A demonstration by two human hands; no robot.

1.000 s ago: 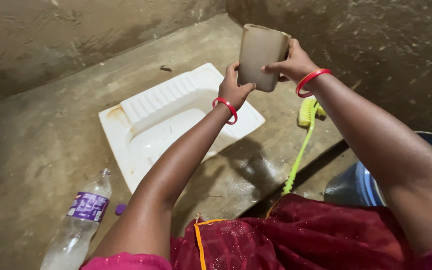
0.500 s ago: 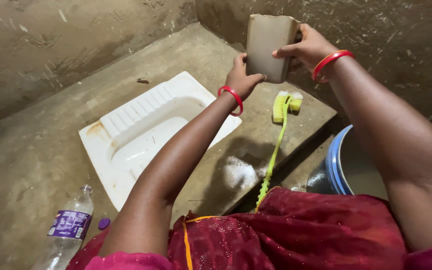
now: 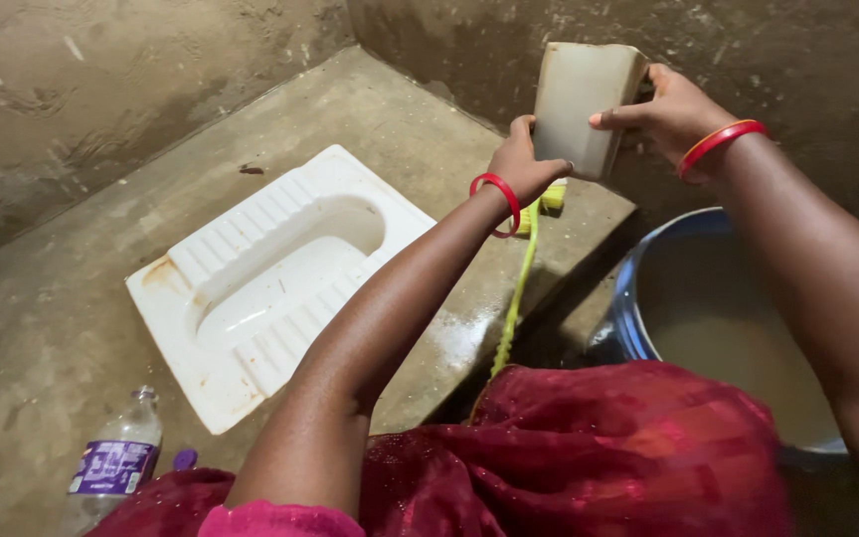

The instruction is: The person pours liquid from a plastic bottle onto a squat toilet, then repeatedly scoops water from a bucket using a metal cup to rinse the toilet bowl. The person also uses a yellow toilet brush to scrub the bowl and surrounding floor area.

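A dull brown plastic mug (image 3: 581, 104) is held up in front of the far wall, tilted. My right hand (image 3: 670, 114) grips its side near the handle. My left hand (image 3: 524, 164) presses against the mug's lower left side from below. Both wrists wear a red bangle. Below the mug, a yellow-green long-handled brush (image 3: 517, 288) lies on the concrete step, its head partly hidden by my left hand.
A white squat toilet pan (image 3: 251, 283) is set in the raised concrete floor at left. A blue bucket (image 3: 633, 308) with cloudy water stands at right below the step. A clear plastic bottle (image 3: 116, 457) and its purple cap (image 3: 184, 459) lie at bottom left. Red cloth covers my lap.
The view has swung to the right: the mug and both hands sit further right, the bucket shows more fully, and the pan and bottle have slid left. Both hands keep hold of the mug.
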